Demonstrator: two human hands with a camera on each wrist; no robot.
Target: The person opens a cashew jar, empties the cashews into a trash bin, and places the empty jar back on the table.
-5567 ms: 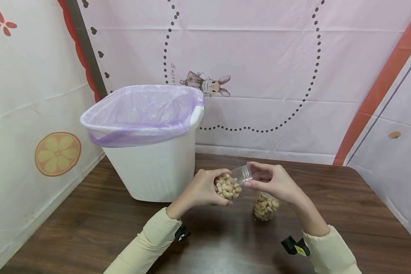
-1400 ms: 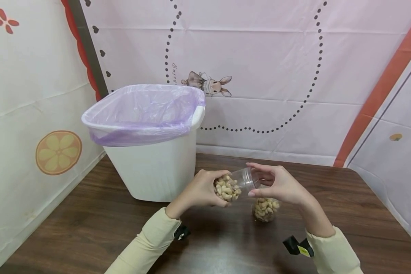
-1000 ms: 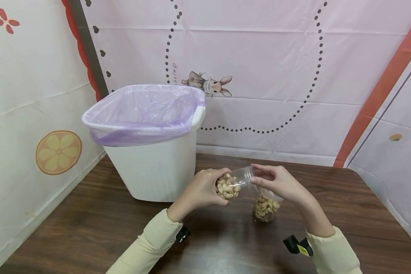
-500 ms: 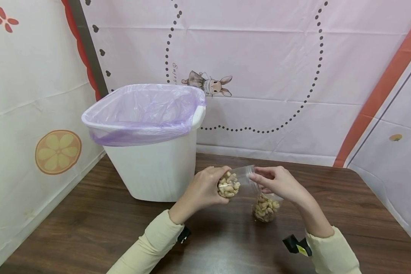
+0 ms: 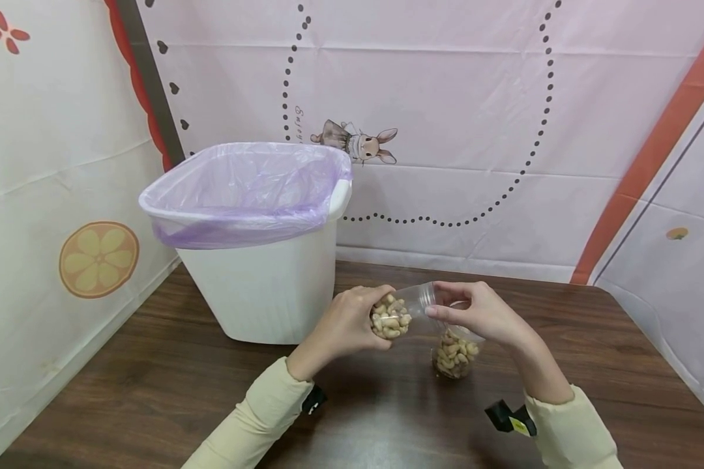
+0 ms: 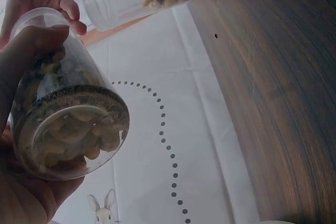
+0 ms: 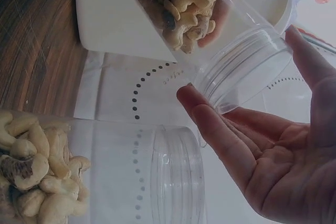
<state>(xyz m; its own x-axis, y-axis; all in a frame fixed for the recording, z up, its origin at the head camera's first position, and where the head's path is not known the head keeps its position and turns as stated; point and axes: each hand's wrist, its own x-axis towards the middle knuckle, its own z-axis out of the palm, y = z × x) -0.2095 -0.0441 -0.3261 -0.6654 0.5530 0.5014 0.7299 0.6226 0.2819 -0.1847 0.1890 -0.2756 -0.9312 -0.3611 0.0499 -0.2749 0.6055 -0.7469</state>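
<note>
My left hand (image 5: pixel 349 322) grips a clear plastic jar (image 7: pixel 231 51) of cashews around its lower part. The jar is held tilted above the table, its ridged mouth end pointing to the right. My right hand (image 5: pixel 475 314) holds that mouth end, thumb on one side and fingers on the other, as the right wrist view shows. Cashews (image 7: pixel 191 11) lie gathered toward the jar's base. Below the right hand a second clear jar (image 5: pixel 454 355) of cashews stands upright on the table; the hand hides part of its top in the head view.
A large white bin (image 5: pixel 264 286) lined with a purple plastic bag (image 5: pixel 240 228) stands on the left of the dark wooden table (image 5: pixel 381 417). Printed cloth (image 5: pixel 446 117) hangs behind the table and along both sides.
The right hand's fingers have spread around the jar's mouth and closed in on it again, shifting slightly. The left hand keeps its grip with small tilts. The second jar has stayed put.
</note>
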